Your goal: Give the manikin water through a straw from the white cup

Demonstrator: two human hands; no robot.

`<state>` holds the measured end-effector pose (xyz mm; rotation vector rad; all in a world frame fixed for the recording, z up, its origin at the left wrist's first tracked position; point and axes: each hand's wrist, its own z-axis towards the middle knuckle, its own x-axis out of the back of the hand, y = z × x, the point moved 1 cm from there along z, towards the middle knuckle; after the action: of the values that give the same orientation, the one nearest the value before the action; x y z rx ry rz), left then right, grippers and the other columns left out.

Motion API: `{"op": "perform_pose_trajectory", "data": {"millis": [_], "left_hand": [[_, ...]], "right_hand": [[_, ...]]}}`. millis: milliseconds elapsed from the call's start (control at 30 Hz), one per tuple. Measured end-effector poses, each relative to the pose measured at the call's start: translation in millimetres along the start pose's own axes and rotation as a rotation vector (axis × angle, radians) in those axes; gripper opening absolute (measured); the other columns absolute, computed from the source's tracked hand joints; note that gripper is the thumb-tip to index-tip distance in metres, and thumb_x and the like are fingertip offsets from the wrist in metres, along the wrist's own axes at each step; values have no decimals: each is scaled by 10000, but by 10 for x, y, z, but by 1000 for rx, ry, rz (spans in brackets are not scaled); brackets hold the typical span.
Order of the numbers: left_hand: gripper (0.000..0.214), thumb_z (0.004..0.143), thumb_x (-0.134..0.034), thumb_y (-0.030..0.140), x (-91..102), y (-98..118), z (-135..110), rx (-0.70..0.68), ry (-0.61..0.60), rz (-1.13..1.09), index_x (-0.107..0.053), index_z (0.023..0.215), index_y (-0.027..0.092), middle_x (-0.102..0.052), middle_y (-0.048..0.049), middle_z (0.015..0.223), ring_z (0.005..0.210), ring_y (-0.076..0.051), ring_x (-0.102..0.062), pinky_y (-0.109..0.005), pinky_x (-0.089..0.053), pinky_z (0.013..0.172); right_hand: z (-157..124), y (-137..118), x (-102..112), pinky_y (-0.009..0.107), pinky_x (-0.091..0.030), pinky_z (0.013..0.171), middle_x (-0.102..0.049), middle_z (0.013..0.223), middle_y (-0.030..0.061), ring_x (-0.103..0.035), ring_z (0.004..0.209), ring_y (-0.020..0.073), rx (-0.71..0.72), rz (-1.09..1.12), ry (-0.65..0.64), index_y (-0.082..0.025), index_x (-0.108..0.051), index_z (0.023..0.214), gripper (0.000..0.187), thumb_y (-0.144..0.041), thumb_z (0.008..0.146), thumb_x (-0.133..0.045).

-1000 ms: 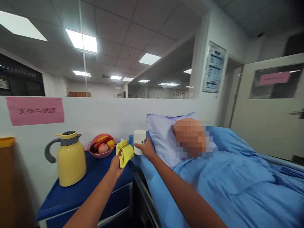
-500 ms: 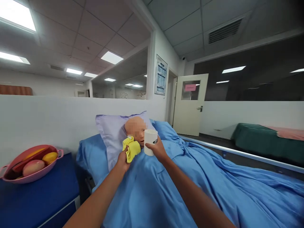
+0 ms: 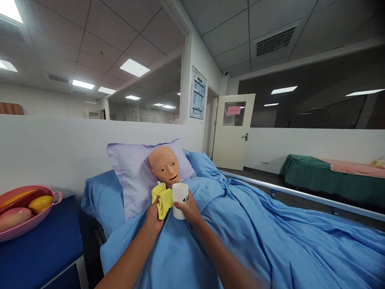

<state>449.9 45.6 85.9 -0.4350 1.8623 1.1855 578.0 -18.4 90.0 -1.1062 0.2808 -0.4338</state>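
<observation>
Bunched in my left hand point(image 3: 154, 213) is a yellow cloth point(image 3: 163, 200) with a small white tag. My right hand point(image 3: 189, 208) is wrapped round a white mug point(image 3: 179, 192) with a dark printed mark, held upright just right of the cloth. Both are close together, below the chin of a mannequin head point(image 3: 164, 162). The head lies on a lilac pillow point(image 3: 128, 176), and a blue blanket point(image 3: 180, 249) covers the body below it. The mug's inside cannot be seen.
On the left, a pink basket point(image 3: 46, 214) with fruit stands on a dark blue cabinet point(image 3: 51, 249). A bed rail point(image 3: 300, 196) runs along the far side. Behind are an open door point(image 3: 230, 140) and a green-covered bed point(image 3: 313, 176).
The mug has moved down and away from the mannequin's mouth, nearer to the cloth. The cloth is slightly lower too. My view has turned a little to the right.
</observation>
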Motion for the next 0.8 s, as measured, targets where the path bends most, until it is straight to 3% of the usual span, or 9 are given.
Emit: {"op": "perform_pose_trajectory", "data": {"millis": [367, 800], "left_hand": [[192, 968, -446, 203, 63, 17, 67, -104, 95, -14, -622, 1024, 154, -718, -43, 827, 666, -150, -695, -246, -602, 650], [179, 946, -464, 182, 135, 30, 103, -133, 121, -19, -633, 1001, 159, -719, -50, 864, 665, -150, -698, -238, -603, 622]], "right_hand": [[-37, -58, -4, 373, -517, 851, -686, 1092, 61, -643, 971, 252, -30, 74, -153, -193, -554, 1214, 632, -234, 617, -758], [-20, -86, -9, 356, -513, 826, -692, 1039, 56, -632, 948, 260, -69, 96, -129, -200, -590, 1167, 578, -216, 605, -723]]}}
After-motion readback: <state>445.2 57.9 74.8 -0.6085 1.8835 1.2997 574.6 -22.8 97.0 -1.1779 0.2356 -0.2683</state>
